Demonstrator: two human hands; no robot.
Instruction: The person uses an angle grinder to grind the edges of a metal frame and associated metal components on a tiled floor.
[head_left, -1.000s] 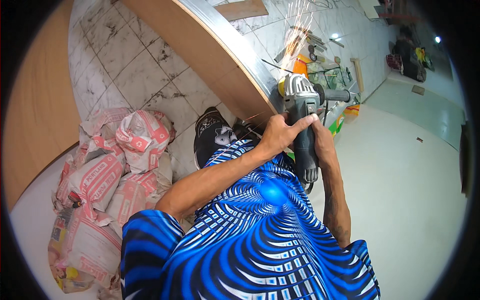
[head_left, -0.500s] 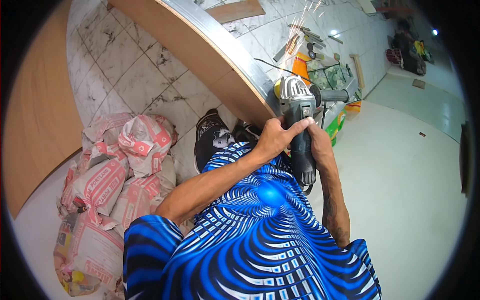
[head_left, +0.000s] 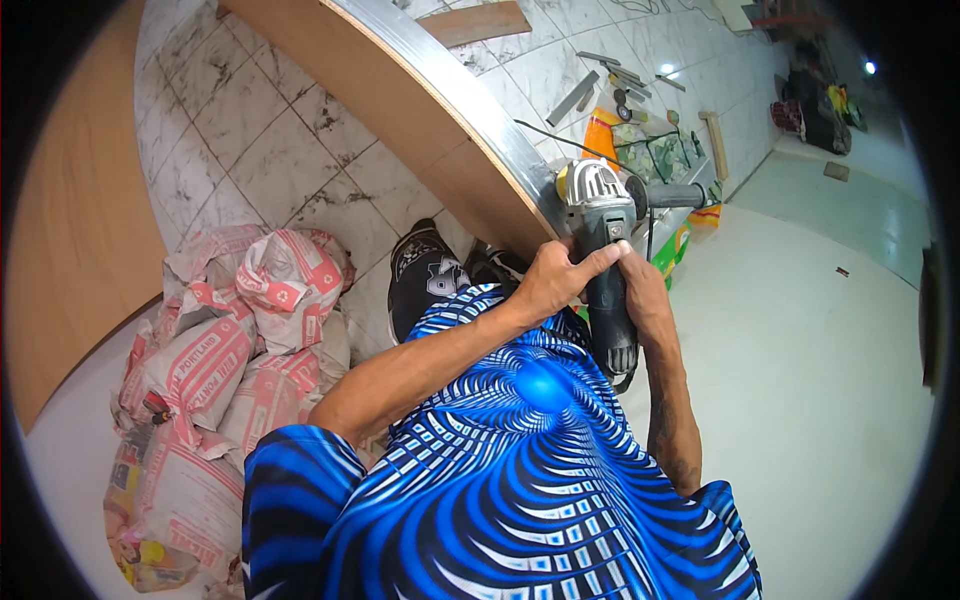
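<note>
Both my hands grip the dark body of an angle grinder [head_left: 609, 290] with a silver gear head. My left hand [head_left: 553, 280] wraps it from the left, its thumb laid across the top. From the right, my right hand [head_left: 645, 285] closes round it, and the two thumbs meet near the front. The grinder's side handle [head_left: 675, 196] sticks out to the right, untouched. Its head is beside the end of a long wooden panel [head_left: 450, 165] edged with a shiny metal strip [head_left: 455, 85]. Where the disc meets the strip is mostly hidden by the head.
Stacked red-and-white cement bags [head_left: 215, 360] lie at my left, near a curved wooden board [head_left: 85, 200]. Beyond the grinder are metal offcuts [head_left: 575, 98], an orange bag [head_left: 601, 135] and a green-white sack [head_left: 650, 155] on the tiled floor. A black cord [head_left: 555, 135] runs past the head.
The sparks that flew up and away from the grinder's head are gone. The grinder has shifted slightly to the right and toward me, both hands still on it.
</note>
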